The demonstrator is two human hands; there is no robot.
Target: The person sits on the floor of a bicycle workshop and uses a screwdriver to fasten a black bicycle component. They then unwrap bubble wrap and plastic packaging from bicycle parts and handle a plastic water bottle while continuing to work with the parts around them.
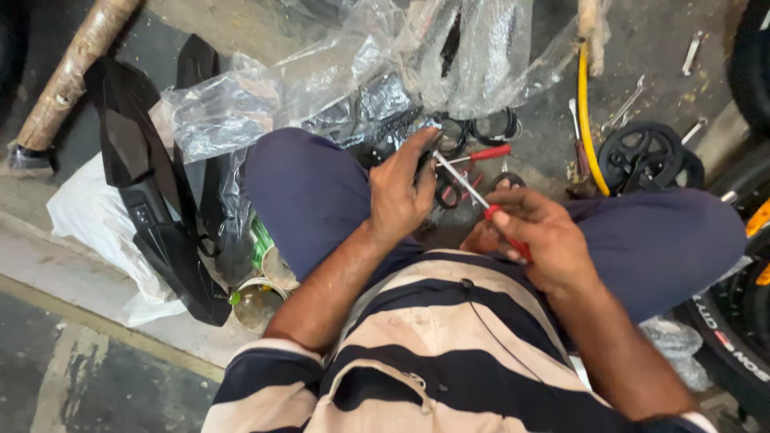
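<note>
My right hand (539, 238) grips a red-handled screwdriver (472, 191) whose metal shaft points up and left. Its tip meets a small dark part (427, 138) that my left hand (403, 188) pinches between thumb and fingers, just above my left knee. I am crouched, in dark blue trousers and a striped shirt. A second red-handled tool (485, 153) lies on the ground just beyond my hands, among black cable loops (491, 128).
Crumpled clear plastic wrap (353, 72) covers dark parts ahead. Black plastic panels (156, 200) lean at left on white sheeting, near a small tin (258, 303). A yellow hose (585, 112), wrenches (626, 104), a black chainring (642, 156) and a tyre (738, 321) lie at right.
</note>
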